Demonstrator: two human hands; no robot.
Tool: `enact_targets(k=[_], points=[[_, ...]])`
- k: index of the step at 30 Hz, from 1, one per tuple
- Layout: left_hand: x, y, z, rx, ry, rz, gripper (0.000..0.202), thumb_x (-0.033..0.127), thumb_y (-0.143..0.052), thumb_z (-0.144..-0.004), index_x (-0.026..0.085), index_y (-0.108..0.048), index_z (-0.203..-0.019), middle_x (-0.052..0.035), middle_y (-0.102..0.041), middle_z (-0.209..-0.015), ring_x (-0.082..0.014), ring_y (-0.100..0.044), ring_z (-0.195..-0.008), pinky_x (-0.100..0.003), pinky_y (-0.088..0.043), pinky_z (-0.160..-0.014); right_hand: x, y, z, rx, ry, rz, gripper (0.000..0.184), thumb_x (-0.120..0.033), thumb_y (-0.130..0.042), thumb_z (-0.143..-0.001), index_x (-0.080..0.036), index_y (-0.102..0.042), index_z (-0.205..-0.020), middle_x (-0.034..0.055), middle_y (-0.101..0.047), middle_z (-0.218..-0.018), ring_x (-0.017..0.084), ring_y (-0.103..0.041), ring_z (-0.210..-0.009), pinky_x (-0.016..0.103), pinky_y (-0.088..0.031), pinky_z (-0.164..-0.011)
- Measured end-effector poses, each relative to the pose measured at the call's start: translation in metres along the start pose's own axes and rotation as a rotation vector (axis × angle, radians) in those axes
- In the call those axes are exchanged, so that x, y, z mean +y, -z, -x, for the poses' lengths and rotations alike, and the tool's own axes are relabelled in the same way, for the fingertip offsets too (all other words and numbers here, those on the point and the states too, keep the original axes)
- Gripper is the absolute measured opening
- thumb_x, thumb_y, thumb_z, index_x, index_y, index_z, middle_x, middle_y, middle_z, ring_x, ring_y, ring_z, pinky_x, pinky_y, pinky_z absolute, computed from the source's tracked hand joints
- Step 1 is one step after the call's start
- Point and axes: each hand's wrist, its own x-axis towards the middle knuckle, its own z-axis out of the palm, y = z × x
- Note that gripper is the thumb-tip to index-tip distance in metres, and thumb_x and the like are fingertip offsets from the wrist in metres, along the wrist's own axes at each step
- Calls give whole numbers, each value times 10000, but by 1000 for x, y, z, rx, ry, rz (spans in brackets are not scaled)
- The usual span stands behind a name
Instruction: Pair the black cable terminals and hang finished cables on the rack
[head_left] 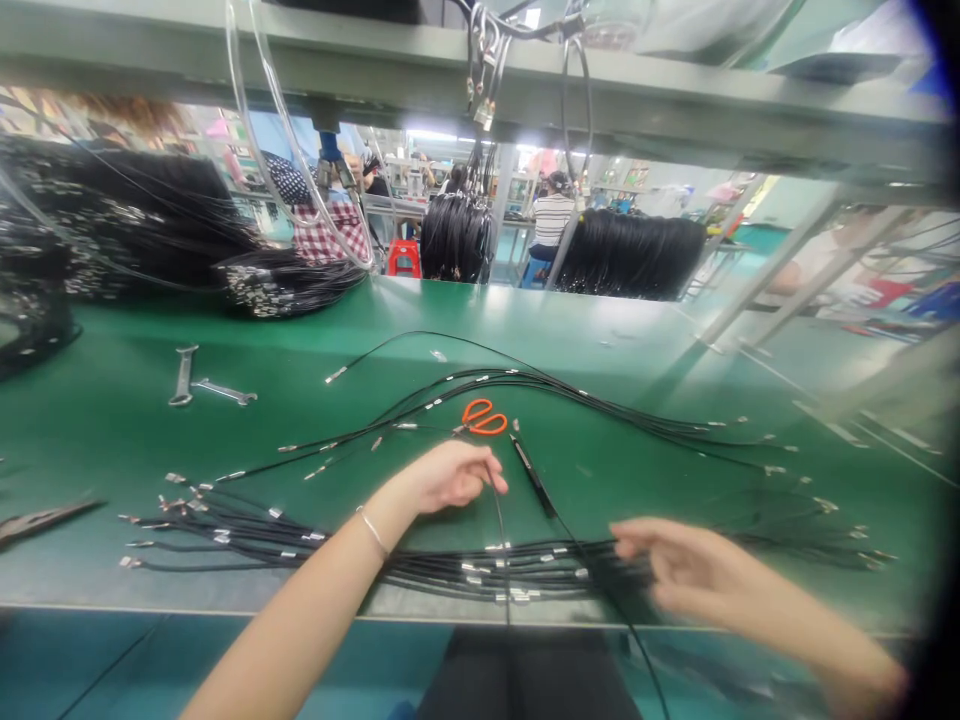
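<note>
My left hand (450, 475) hovers over the green bench, fingers curled in a pinch on a thin black cable (501, 530) that runs down toward the bench edge. My right hand (679, 565) is blurred by motion; its fingers reach into a bundle of black cables with metal ferrules (337, 550) lying along the front edge. Whether it holds any of them cannot be made out. Orange-handled scissors (484, 417) lie just beyond my left hand. A second loose spread of black cables (600, 400) fans out to the right.
Two wrenches (199, 382) lie at the left on the green mat (112, 420); pliers (41, 520) sit at the far left edge. Heaps of black cables (135, 230) pile up at the back left. Cables and clear tubing hang from an overhead shelf (675, 100). People work at benches behind.
</note>
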Motion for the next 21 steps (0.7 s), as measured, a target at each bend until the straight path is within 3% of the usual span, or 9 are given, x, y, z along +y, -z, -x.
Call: enact_targets(k=[2, 4, 5, 8, 10, 12, 15, 18, 21], points=[[0, -4, 8, -220, 145, -139, 185, 223, -703, -810, 39, -688, -802, -202, -712, -813, -23, -330, -343, -182, -178, -319, 2, -14, -33, -54, -32, 1, 629, -442, -751, -745, -152, -601, -1283, 125, -673, -1113, 82, -497, -567, 261, -481, -549], [-1, -6, 10, -350, 189, -248, 254, 233, -755, -774, 43, -708, -936, -201, -719, -877, -22, -357, -371, -181, -196, -337, -1, -28, -59, -84, -28, 27, 606, -431, -721, -774, -117, -586, -1275, 107, -686, -1020, 76, -478, -555, 246, -448, -540], [-1, -6, 9, -339, 155, -271, 326, 271, -765, -775, 72, -694, -1023, -175, -721, -895, -21, -362, -381, -176, -204, -343, -3, -34, -70, -116, -17, 28, 555, -428, -700, -793, -99, -602, -1230, 88, -689, -933, 86, -500, -574, 242, -447, -554], [-4, -3, 1, -113, -3, -265, 517, 461, -720, -810, 140, -604, -1198, -98, -712, -846, -22, -340, -363, -172, -190, -330, -15, -48, -91, -217, 8, -23, 408, -459, -605, -866, -93, -627, -1045, 66, -670, -821, 101, -557, -623, 218, -453, -555], [-6, -3, -4, -29, 2, -342, 595, 615, -602, -846, 117, -606, -1173, -56, -673, -708, -28, -299, -332, -177, -156, -315, -23, -52, -103, -243, -27, -43, 423, -524, -546, -888, -110, -606, -948, 71, -669, -838, 71, -509, -523, 191, -391, -437], [-9, -4, -6, -14, 51, -483, 649, 698, -567, -817, 92, -653, -1033, -17, -607, -588, -39, -301, -323, -181, -175, -307, -30, -54, -113, -252, -62, -50, 466, -582, -548, -868, -120, -591, -904, 48, -650, -776, 44, -436, -429, 172, -306, -354], [-14, -8, -6, -38, 35, -616, 594, 680, -665, -745, 94, -677, -843, 6, -569, -556, -44, -355, -356, -181, -244, -324, -38, -56, -130, -267, -71, -131, 504, -626, -602, -815, -123, -590, -843, -1, -587, -624, 42, -435, -389, 159, -308, -343], [-17, -10, -5, -46, 13, -522, 523, 627, -691, -753, 106, -659, -783, 17, -569, -549, -36, -345, -344, -181, -229, -319, -44, -60, -145, -309, -69, -198, 525, -645, -639, -781, -130, -566, -712, -13, -537, -521, 50, -435, -359, 163, -311, -335], [-16, -11, -5, -74, -18, -394, 434, 538, -726, -765, 122, -608, -726, -37, -674, -703, -25, -373, -332, -179, -227, -292, -48, -59, -159, -284, -46, -260, 537, -650, -657, -767, -115, -614, -772, -15, -541, -531, 43, -411, -339, 164, -281, -318]])
